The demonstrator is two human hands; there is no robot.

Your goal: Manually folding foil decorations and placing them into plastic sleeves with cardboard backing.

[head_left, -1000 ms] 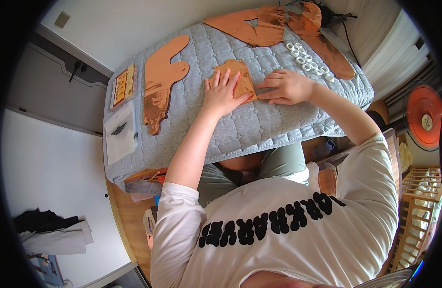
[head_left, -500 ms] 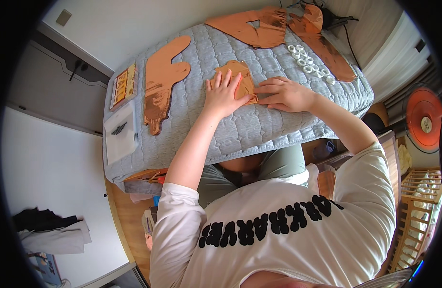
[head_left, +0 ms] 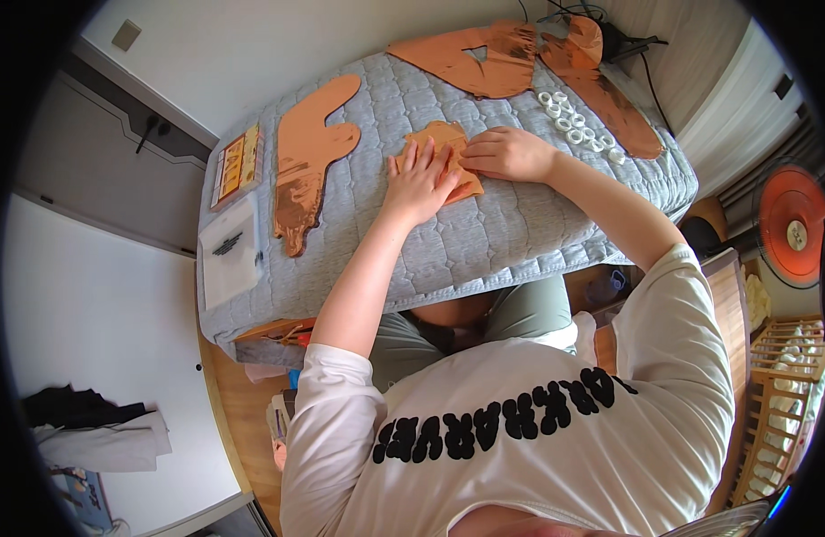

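Note:
On the grey quilted mattress (head_left: 448,242) lies a small flat copper-coloured foil balloon (head_left: 446,132), partly covered by my hands. My left hand (head_left: 418,186) rests flat on its left side with the fingers spread. From the right, my right hand (head_left: 517,154) bends its fingers over the foil's right edge, fingertips pressed together on it and close to my left fingertips. The foil looks creased under both hands. Left of them a larger hook-shaped foil balloon (head_left: 307,148) lies deflated.
Farther back lie another flat foil balloon (head_left: 475,67) and a long one (head_left: 609,103). Several white rings (head_left: 574,136) sit before it. At the left edge are a yellow package (head_left: 238,168) and a clear-white packet (head_left: 229,255). A red fan (head_left: 795,233) stands at right.
My right hand has moved up and left on the small foil balloon, its fingers now nearer my left hand. My left hand stays flat on the foil. The view has shifted slightly.

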